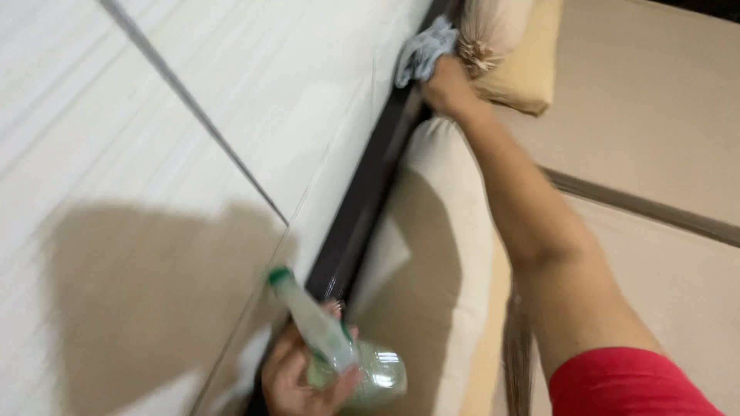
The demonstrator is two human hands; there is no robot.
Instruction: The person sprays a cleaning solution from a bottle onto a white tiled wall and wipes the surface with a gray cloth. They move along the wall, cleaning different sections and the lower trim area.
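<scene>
Along the dark headboard rail [362, 192], the right hand [445, 86] presses a grey cloth [422, 52] mid-wipe, seemingly; the left hand [297, 377] grips a clear spray bottle [339, 347]. Continuing likely calls for steady pressure past the pillows [432, 254].

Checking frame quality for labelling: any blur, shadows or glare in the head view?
Head view: motion blur throughout, worst on the bottle in the left hand and on the cloth under the right hand. A big soft shadow falls on the pale wall. Small highlights glint on the bottle's base. Frame is tilted.
</scene>
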